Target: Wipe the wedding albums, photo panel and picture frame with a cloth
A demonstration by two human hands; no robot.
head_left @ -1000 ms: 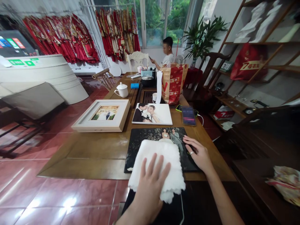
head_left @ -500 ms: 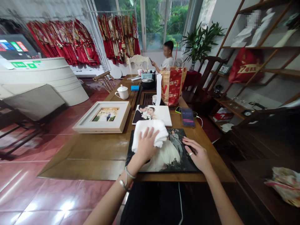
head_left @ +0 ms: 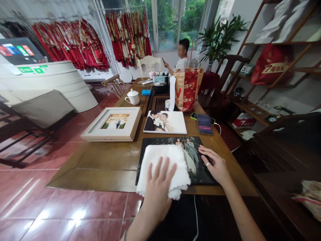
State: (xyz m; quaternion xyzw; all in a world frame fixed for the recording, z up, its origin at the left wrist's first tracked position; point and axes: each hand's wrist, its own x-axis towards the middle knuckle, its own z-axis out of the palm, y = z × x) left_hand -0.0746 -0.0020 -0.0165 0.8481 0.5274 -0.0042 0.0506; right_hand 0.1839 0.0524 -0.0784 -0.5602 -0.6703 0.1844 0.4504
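My left hand (head_left: 160, 182) lies spread on a folded white cloth (head_left: 160, 154), pressing it onto a dark photo panel (head_left: 195, 177). The cloth hangs a little over the panel's near edge and hides its left part. A couple in wedding clothes shows on the uncovered side. At the panel's right edge rests my right hand (head_left: 217, 165), fingers stretched out and a ring on one of them. Just beyond lies a second, white photo panel (head_left: 178, 122). A light wooden picture frame (head_left: 134, 130) with a small photo stands to the left.
The wooden table (head_left: 100, 167) also bears a lidded white cup (head_left: 133, 97), a blue box (head_left: 146, 92), a paper bag (head_left: 188, 90) with a receipt and a phone (head_left: 204, 124) on a cable. A seated person (head_left: 182, 62) is at the far end. Shelves (head_left: 301, 70) stand right.
My left hand has drawn the white cloth toward me, from the panel's far left to its near edge. More of the couple's picture shows. My right hand stays at the panel's right edge.
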